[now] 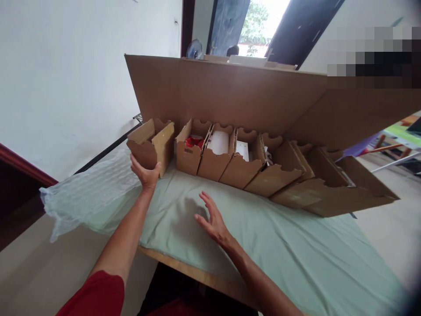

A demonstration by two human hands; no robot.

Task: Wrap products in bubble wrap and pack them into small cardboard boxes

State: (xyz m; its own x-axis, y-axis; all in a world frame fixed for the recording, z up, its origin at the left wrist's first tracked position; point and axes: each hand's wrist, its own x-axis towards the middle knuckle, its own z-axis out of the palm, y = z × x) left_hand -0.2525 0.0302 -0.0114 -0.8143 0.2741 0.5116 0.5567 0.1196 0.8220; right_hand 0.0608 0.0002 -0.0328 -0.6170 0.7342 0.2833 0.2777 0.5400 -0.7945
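Observation:
My left hand [146, 174] grips the lower front corner of a small open cardboard bin [151, 143] at the left end of a row, thumb on its right side. That bin stands a little apart from the others. My right hand [212, 219] hovers open above the pale green cloth [263, 237], fingers spread, holding nothing. The row of cardboard bins [240, 164] runs to the right along a tall cardboard sheet [230, 94]. One bin holds something red [194, 141], the two beside it hold white items [219, 142].
Clear bubble wrap [88, 193] hangs over the table's left end. The wooden table edge [184, 267] runs below my arms. A white wall stands at the left, a doorway and a fan [194, 49] behind the cardboard sheet. Coloured furniture shows at the far right.

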